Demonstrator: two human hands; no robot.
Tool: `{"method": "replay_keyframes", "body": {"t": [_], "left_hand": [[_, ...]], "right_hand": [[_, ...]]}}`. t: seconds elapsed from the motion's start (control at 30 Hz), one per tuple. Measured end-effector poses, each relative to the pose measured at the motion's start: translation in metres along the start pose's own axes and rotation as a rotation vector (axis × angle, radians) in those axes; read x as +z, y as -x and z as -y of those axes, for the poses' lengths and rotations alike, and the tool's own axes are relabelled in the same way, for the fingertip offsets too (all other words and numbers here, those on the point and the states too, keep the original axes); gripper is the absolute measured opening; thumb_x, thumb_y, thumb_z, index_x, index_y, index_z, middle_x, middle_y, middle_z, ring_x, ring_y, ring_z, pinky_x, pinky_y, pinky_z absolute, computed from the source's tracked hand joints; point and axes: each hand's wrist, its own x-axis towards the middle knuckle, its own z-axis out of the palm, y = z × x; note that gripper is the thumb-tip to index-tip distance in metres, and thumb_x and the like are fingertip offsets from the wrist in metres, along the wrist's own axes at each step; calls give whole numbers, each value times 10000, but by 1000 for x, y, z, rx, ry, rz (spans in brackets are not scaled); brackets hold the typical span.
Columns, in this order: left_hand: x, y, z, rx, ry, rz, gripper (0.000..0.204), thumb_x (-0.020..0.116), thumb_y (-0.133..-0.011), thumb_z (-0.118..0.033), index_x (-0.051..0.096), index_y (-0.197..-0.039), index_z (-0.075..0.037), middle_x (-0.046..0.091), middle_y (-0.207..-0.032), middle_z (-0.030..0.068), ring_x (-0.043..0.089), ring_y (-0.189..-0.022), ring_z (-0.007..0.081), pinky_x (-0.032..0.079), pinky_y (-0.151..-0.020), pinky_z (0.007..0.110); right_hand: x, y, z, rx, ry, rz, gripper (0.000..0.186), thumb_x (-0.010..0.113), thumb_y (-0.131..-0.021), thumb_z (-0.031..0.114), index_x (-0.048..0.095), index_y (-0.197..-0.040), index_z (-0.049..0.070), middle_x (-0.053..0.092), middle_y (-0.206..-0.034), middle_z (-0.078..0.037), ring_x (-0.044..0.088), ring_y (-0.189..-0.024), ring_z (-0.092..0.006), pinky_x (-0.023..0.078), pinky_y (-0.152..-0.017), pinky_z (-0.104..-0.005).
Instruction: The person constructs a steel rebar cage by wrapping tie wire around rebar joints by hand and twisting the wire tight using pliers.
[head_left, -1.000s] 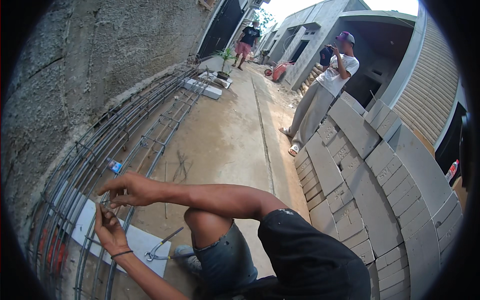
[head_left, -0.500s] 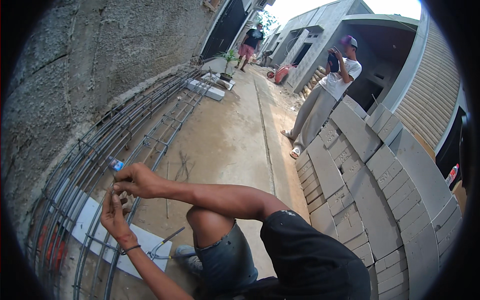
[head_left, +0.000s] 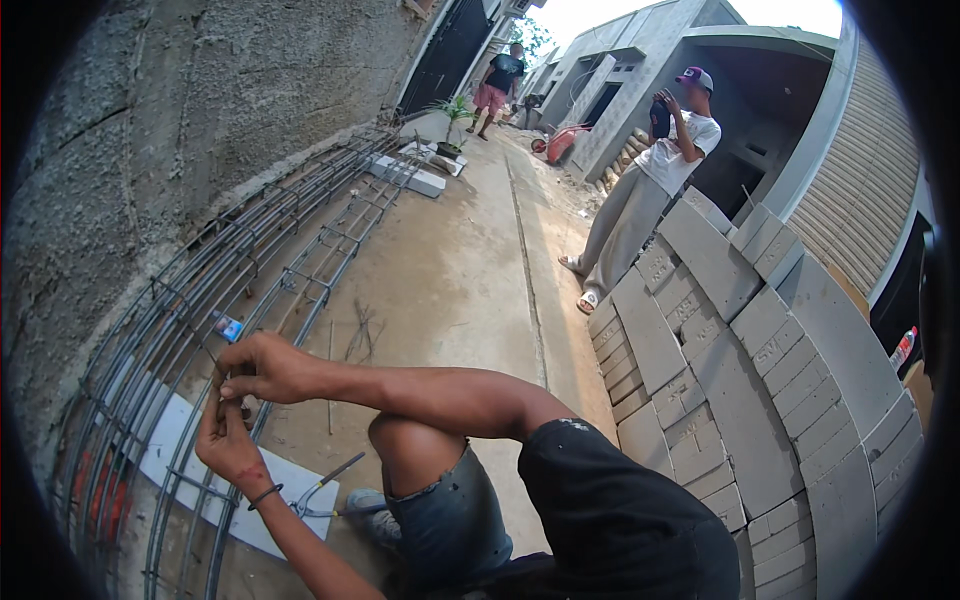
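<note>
My right hand (head_left: pixel 265 370) and my left hand (head_left: pixel 228 440) meet over a long cage of steel bars (head_left: pixel 250 232) along the wall. Both have their fingers curled and pinched together; whatever is between them is too small and hidden to make out. A small blue packet (head_left: pixel 227 325) lies among the bars just beyond my fingers. Beneath the near bars is a white board (head_left: pixel 170 440), and pliers (head_left: pixel 322 488) rest at its right end, by my knee and left forearm.
Stacked grey blocks (head_left: pixel 730 420) line the right. Behind them someone in a white shirt (head_left: pixel 668 160) raises a dark object in both hands. Further back are a person in pink shorts (head_left: pixel 492 95), a potted plant (head_left: pixel 448 150), white blocks (head_left: pixel 408 178) and a red wheelbarrow (head_left: pixel 567 142).
My hands have drawn together, the left rising along the bars to meet the right, which has shifted slightly. The person in white has shifted the raised object slightly.
</note>
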Motion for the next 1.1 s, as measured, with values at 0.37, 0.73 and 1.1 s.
{"method": "replay_keyframes", "body": {"t": [0.37, 0.73, 1.1], "left_hand": [[-8, -3, 5, 38, 48, -9, 283, 687, -833, -122, 652, -1086, -1, 618, -712, -11, 535, -589, 37, 356, -468, 164], [-10, -4, 4, 48, 0, 17, 311, 680, -843, -137, 634, -1111, 13, 660, -782, 21, 587, -639, 58, 430, -517, 174], [-6, 4, -8, 101, -88, -96, 209, 661, -853, -118, 672, -989, 40, 686, -879, 111, 658, -753, 163, 535, -640, 266]], "right_hand": [[0, -2, 7, 105, -2, 64, 172, 683, -782, 105, 648, -913, 0, 644, -752, -113, 627, -701, -187, 479, -640, -328], [-1, -1, 7, 35, -4, 40, 179, 696, -773, 124, 644, -892, 1, 616, -709, -107, 599, -654, -185, 456, -600, -337], [0, 1, 4, 45, 9, 37, 171, 709, -750, 125, 611, -804, -5, 579, -646, -95, 568, -599, -192, 427, -561, -347]]}}
